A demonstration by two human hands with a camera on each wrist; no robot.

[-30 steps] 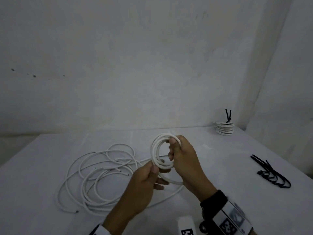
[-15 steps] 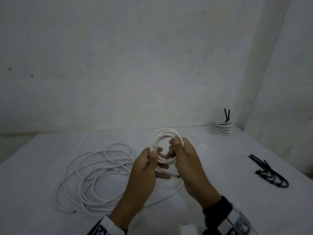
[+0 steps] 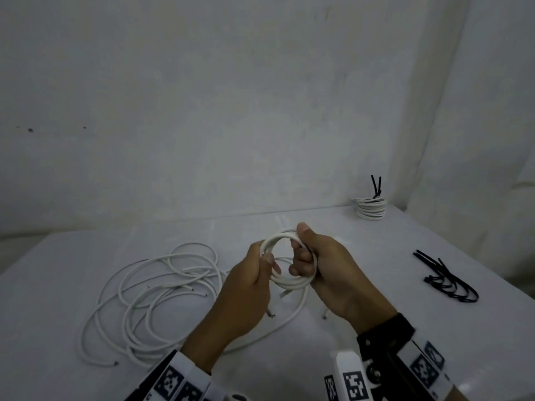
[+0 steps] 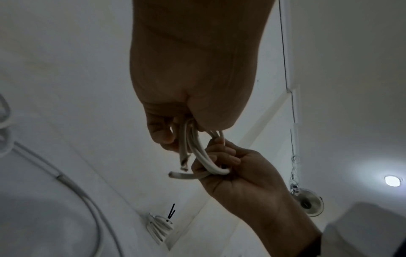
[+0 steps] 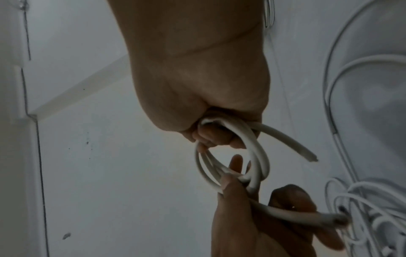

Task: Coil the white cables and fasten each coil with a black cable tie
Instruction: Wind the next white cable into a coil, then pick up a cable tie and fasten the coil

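Note:
A small white cable coil (image 3: 285,280) hangs in the air between both hands above the table's middle. My left hand (image 3: 254,273) pinches its left side, thumb on top. On the other side my right hand (image 3: 315,259) grips it with fingers curled through the loop. Two cut ends stick out: one cable end (image 5: 307,154) juts past the right fist, the other cable end (image 4: 183,164) hangs under the left fingers. Loose white cables (image 3: 150,290) lie tangled on the table at the left. Black cable ties (image 3: 443,277) lie in a bunch at the right.
A finished coil (image 3: 371,208) with black tie tails standing up sits in the table's back right corner by the wall. The white table (image 3: 376,270) runs to the wall behind and has an edge on the right near the ties.
The coil has come lower and tilted flatter. My right hand's fingers have curled through the loop, and my left hand has slid to its left side.

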